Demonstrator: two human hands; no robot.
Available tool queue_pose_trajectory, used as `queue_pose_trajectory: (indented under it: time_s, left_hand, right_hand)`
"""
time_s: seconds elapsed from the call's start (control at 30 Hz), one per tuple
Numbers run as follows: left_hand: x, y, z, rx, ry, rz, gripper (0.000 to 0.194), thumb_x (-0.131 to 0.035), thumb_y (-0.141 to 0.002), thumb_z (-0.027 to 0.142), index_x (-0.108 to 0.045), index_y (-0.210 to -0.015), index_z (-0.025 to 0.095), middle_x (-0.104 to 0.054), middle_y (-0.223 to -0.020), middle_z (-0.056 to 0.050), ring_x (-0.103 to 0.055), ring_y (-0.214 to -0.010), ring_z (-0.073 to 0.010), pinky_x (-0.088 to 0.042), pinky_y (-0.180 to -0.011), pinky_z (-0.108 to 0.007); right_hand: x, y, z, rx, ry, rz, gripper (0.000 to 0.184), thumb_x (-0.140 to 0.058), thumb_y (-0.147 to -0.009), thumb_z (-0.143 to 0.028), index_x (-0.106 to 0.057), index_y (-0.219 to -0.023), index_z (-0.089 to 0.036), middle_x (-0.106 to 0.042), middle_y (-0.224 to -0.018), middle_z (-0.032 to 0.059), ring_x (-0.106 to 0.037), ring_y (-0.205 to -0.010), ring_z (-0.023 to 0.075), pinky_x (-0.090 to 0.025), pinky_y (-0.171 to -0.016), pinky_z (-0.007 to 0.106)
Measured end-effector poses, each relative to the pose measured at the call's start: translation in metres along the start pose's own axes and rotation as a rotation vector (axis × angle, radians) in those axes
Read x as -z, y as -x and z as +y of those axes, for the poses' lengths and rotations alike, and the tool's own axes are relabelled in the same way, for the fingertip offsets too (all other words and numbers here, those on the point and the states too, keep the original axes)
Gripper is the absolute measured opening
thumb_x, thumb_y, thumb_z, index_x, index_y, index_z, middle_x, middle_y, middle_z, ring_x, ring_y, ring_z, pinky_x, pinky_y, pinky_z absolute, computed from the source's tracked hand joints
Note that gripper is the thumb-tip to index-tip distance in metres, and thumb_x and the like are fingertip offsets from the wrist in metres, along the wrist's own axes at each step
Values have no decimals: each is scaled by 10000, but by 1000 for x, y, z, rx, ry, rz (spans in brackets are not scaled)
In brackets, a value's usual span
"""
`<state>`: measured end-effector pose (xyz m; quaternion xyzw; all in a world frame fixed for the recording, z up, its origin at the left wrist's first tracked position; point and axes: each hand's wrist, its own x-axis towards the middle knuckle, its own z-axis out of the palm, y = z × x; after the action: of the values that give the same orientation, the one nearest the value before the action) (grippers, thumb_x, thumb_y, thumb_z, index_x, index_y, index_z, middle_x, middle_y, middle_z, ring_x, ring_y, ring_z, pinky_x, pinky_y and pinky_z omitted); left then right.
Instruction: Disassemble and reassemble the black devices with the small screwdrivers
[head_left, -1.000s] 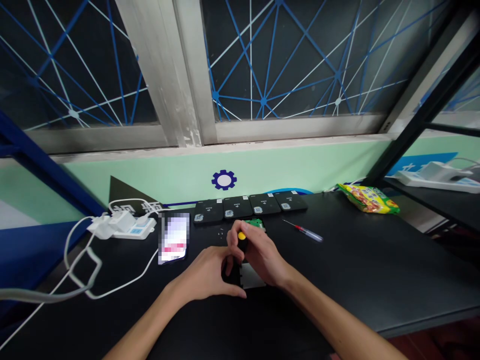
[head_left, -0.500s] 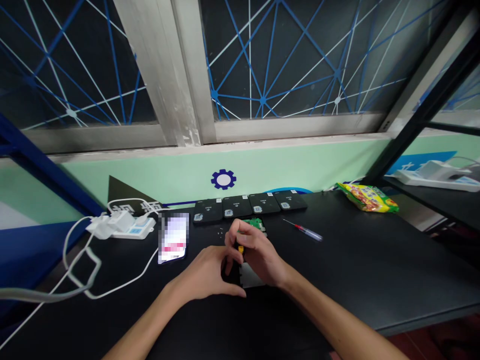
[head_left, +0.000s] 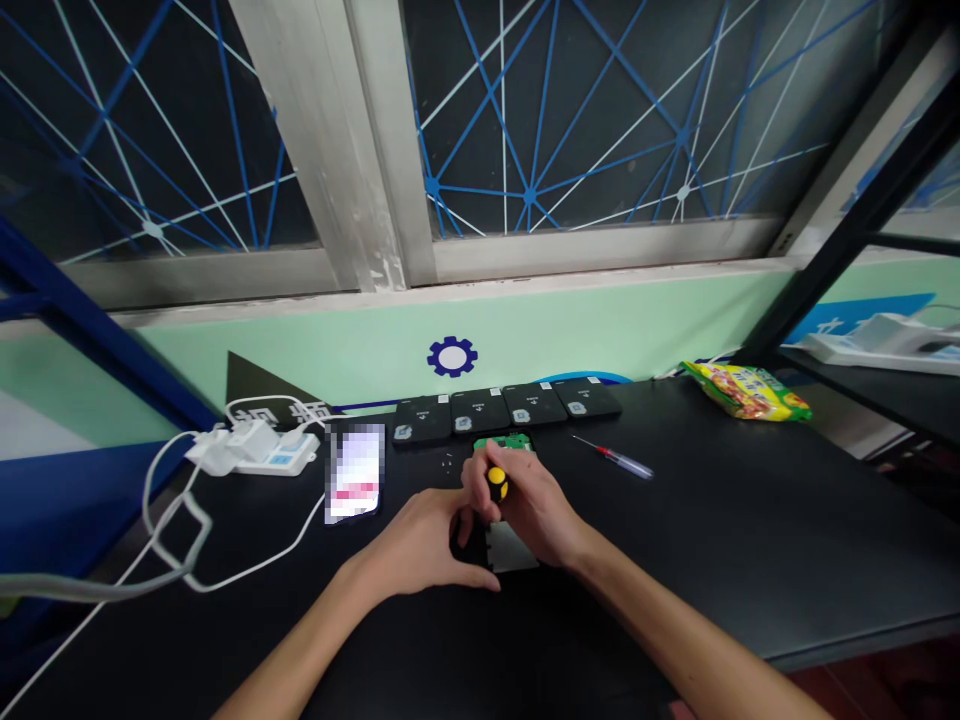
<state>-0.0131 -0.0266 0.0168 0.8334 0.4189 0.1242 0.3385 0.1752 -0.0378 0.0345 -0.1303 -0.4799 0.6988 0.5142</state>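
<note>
An opened black electronic device (head_left: 513,552) with a green circuit board (head_left: 504,441) at its far end and a silvery plate at its near end lies on the table. My left hand (head_left: 420,545) grips its left side, thumb along the near edge and fingers curled at the far side. Over the middle of the device, my right hand (head_left: 529,495) is closed around a screwdriver (head_left: 497,484) with a yellow-and-black handle. The screwdriver's tip is hidden below the fingers. Several tiny screws (head_left: 448,462) lie just left of the board.
Several closed black devices (head_left: 480,411) stand in a row along the wall. A second screwdriver (head_left: 615,457), with a clear handle, lies to the right. On the left are a phone (head_left: 355,472) and a power strip (head_left: 277,455) with white cables. A yellow-green snack packet (head_left: 750,391) sits back right.
My right hand has turned and closed further over the screwdriver, whose handle end now shows more fully. My left hand stays on the device. The whole view has shifted slightly.
</note>
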Motion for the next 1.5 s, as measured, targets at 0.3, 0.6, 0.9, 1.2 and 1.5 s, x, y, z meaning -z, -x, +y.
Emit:
queue_pose_trajectory:
  time_s: [0.3, 0.6, 0.9, 1.2, 1.5]
  left_hand:
    - [-2, -1, 0, -38, 108, 51, 164, -768, -898, 279, -768, -1055, 232, -630, -753, 34, -575, -653, -145, -405, -618, -256]
    - [-10, -6, -2, -142, 165, 187, 31, -762, -903, 208, -787, -888, 196, -699, -863, -8, -539, -636, -120, -426, -617, -246]
    - [-12, -9, -10, -125, 109, 145, 47, -769, -970, 267, -783, -961, 223, -711, -986, -13, -617, -747, -157, -474, -676, -276]
    - [-10, -6, -7, -152, 34, 140, 84, -787, -990, 282, -769, -928, 228, -675, -933, 13, -617, -760, -153, -445, -686, -279]
    - [-9, -5, -8, -157, 29, 255, 71, -720, -1038, 290, -719, -1002, 229, -659, -894, 22, -575, -719, -149, -430, -666, -271]
  right_hand:
    - [-2, 2, -6, 8, -120, 33, 178, -612, -949, -366, -596, -872, -208, -468, -676, -32, -328, -590, 146, -321, -624, 300]
    - [2, 1, 0, 28, -13, 24, 478, -468, -1111, -427, -685, -761, -183, -439, -601, -12, -366, -593, 170, -289, -626, 331]
    - [-1, 0, -12, 54, -108, 81, 475, -566, -1071, -459, -623, -679, -197, -371, -607, -25, -323, -608, 168, -279, -622, 331]
    - [6, -1, -22, 65, -209, 94, 461, -515, -1090, -380, -594, -670, -204, -336, -592, -36, -216, -591, 168, -283, -640, 329]
    - [11, 1, -32, 61, -282, 159, 467, -515, -1087, -367, -562, -649, -210, -297, -611, -44, -197, -604, 171, -370, -710, 322]
